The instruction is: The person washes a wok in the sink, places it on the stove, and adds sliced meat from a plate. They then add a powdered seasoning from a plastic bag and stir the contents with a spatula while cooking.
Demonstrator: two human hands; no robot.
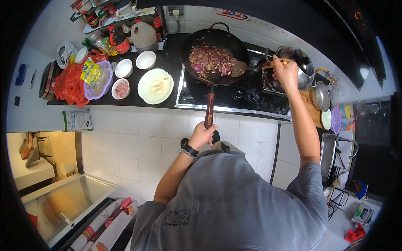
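Observation:
My left hand point(202, 135) is closed around the brown handle of a dark wok point(232, 40) on the gas cooktop point(213, 100). The wok holds a mix of chopped purple onion and small brown pieces point(210, 59). A spatula point(239, 68) lies with its blade in the wok, at the right edge of the food. My right hand point(286, 72) grips its wooden handle from the right, near a lidded metal pot point(304, 67). Left of the cooktop sits a pale plate point(155, 94) with some residue, beside a small bowl of pinkish raw meat point(120, 89).
Two white bowls point(124, 68) stand behind the meat bowl. Further left are a purple basket point(108, 75) and red plastic bags point(70, 83). Bottles and a large jug point(144, 36) line the back. A metal bowl point(321, 95) rests on the right, before the sink point(327, 157).

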